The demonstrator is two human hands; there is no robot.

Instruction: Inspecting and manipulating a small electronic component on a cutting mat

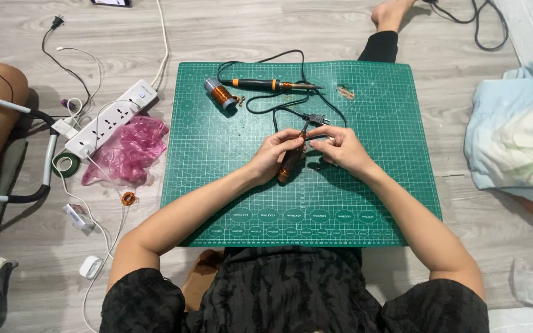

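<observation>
Hands meeting over the middle of the green cutting mat (365,203): left hand (274,155) is closing around a brown-handled tool (289,165) angled toward the body, right hand (342,148) is pinching something small at the tool's tip, too fine to tell. Lying on the floor to the left: white power strip (109,117), pink plastic bag (129,148), small copper coil (128,198); resting along the mat's far edge: copper wire spool (220,94), then orange-and-black soldering iron (269,84) with black cord (291,106).

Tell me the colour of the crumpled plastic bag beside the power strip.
The plastic bag is translucent pink, seen clearly in the head view, left of the green mat.
</observation>
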